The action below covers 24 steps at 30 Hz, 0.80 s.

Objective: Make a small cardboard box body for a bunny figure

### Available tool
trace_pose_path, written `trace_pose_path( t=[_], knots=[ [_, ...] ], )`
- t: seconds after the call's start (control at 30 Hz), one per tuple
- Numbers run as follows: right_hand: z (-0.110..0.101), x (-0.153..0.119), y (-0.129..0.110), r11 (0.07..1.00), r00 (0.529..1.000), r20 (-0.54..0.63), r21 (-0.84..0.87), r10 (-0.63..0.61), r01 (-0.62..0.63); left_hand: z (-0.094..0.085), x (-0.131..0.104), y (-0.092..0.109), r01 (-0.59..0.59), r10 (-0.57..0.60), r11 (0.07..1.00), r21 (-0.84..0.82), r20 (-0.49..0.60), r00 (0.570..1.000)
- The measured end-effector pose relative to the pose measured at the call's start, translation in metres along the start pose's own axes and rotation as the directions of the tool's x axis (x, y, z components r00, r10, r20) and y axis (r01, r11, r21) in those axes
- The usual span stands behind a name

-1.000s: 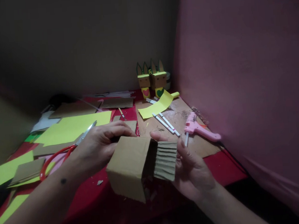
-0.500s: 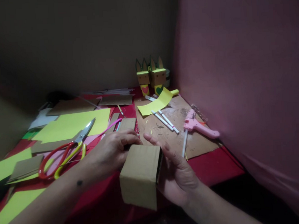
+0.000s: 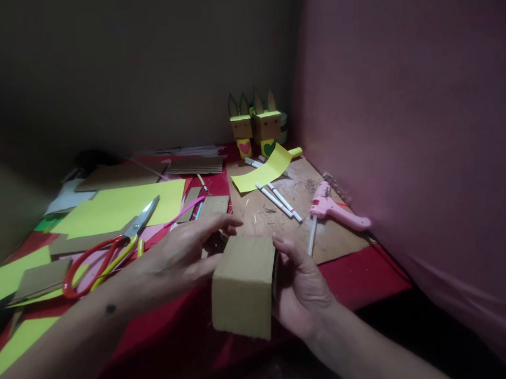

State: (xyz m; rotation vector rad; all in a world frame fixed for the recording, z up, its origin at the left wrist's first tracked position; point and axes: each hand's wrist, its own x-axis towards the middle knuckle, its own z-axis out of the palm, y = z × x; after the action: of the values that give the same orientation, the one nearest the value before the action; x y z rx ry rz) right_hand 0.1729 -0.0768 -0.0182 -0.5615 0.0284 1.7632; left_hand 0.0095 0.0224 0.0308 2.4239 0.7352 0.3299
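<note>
A small brown cardboard box (image 3: 242,299) is held above the table's front edge, slightly tilted, its right side dark and seemingly open. My right hand (image 3: 304,283) grips it from the right, thumb on the top right corner and the other fingers mostly hidden behind. At the box's left is my left hand (image 3: 200,244), thumb and fingers apart; the thumb tip reaches the box's left edge, and whether it presses there I cannot tell. Left of that hand, scissors (image 3: 123,240) with red and yellow handles lie on paper and cardboard.
A pink glue gun (image 3: 329,207) lies on a cardboard sheet (image 3: 342,244) with white markers (image 3: 279,202) and a curled yellow strip (image 3: 263,172). Two cardboard figures with pointed ears (image 3: 255,126) stand at the back. Yellow paper (image 3: 125,206) covers the left side; a pink wall rises at right.
My left hand has opened and its fingers have come away from behind the box. The box has shifted slightly up and right in my right hand, whose thumb now rests on its corner.
</note>
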Motion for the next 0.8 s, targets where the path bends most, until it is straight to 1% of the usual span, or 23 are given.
trace_pose_path(
  t=[0.03,0.07,0.1,0.17,0.2,0.23,0.27,0.33,0.43,0.53,0.63,0.73,0.8],
  knots=[
    [0.000,0.000,-0.001,1.000,1.000,-0.011,0.003,0.005,-0.005,-0.001,-0.001,0.000,-0.047,0.048,0.998,0.029,-0.031,0.998],
    [0.000,0.000,-0.002,1.000,1.000,-0.018,0.004,0.005,-0.005,-0.001,-0.002,0.000,-0.116,0.122,0.990,0.082,-0.073,0.990],
    [0.000,0.000,-0.003,1.000,1.000,-0.017,0.006,-0.002,0.002,0.000,-0.003,0.000,-0.197,0.218,0.967,0.162,-0.126,0.968],
    [-0.002,-0.001,-0.003,1.000,1.000,0.015,0.000,-0.028,0.028,0.004,-0.005,0.000,-0.341,0.427,0.874,0.345,-0.211,0.879],
    [-0.003,-0.002,-0.003,0.999,0.998,0.041,-0.012,-0.051,0.052,0.007,-0.006,0.000,-0.391,0.506,0.822,0.413,-0.218,0.835],
    [-0.004,-0.002,-0.003,0.996,0.994,0.073,-0.030,-0.081,0.083,0.009,-0.008,0.000,-0.425,0.552,0.785,0.450,-0.197,0.810],
    [-0.006,-0.004,-0.003,0.991,0.987,0.110,-0.057,-0.113,0.120,0.010,-0.011,-0.001,-0.449,0.571,0.761,0.467,-0.156,0.806],
    [-0.009,-0.006,-0.002,0.971,0.965,0.192,-0.129,-0.176,0.203,0.012,-0.020,-0.003,-0.470,0.567,0.745,0.473,-0.078,0.820],
    [-0.016,-0.009,-0.002,0.924,0.930,0.296,-0.246,-0.216,0.292,0.010,-0.034,-0.005,-0.465,0.553,0.714,0.523,-0.013,0.833],
    [-0.024,-0.010,-0.002,0.888,0.916,0.346,-0.329,-0.204,0.322,0.008,-0.042,-0.003,-0.459,0.548,0.683,0.568,0.017,0.836],
    [-0.029,-0.010,-0.002,0.877,0.911,0.378,-0.367,-0.163,0.309,0.008,-0.044,0.001,-0.465,0.551,0.666,0.584,0.035,0.834],
    [-0.031,-0.011,-0.002,0.875,0.905,0.404,-0.379,-0.135,0.299,0.013,-0.045,0.006,-0.463,0.578,0.635,0.618,0.017,0.816],
    [-0.031,-0.013,-0.003,0.871,0.899,0.414,-0.378,-0.145,0.314,0.019,-0.048,0.009,-0.447,0.592,0.620,0.644,-0.011,0.806]
  ],
)
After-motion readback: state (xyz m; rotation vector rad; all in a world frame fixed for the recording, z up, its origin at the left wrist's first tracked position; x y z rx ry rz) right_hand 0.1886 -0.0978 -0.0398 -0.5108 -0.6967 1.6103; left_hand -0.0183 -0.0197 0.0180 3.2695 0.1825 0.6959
